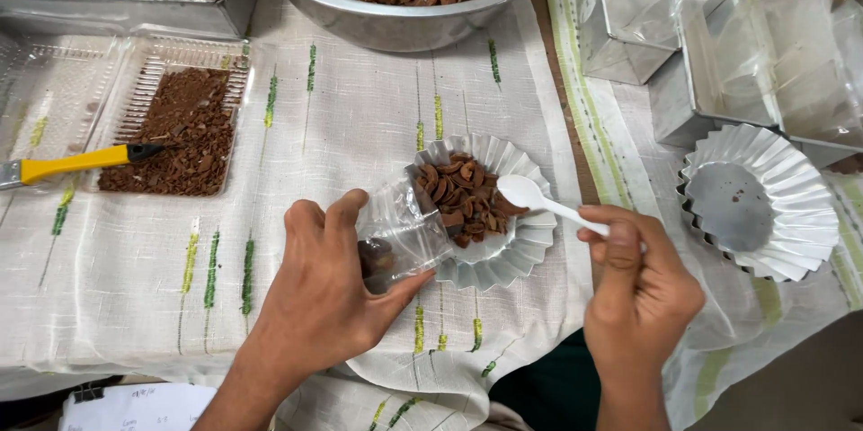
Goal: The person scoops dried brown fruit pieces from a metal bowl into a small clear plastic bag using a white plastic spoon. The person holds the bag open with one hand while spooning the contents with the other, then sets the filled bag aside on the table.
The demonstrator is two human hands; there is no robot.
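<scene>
- Both hands sit nearest the camera, over a cloth-covered desk (360, 116).
- Far left: clear tray (135, 62) of brown crumbs w/ a yellow-handled tool (76, 164) lying across it.
- Left hand (328, 292), grip clamped on a small clear bag (400, 233) tilted at the rim of a fluted foil dish (512, 242) of brown pieces; a slack mouth could spill them.
- Right hand (634, 283), fingers pinched on a white spoon (539, 200), bowl over the pieces; a push may flick bits onto the cloth.
- Far right: another fluted dish (791, 206), nearly empty.
</scene>
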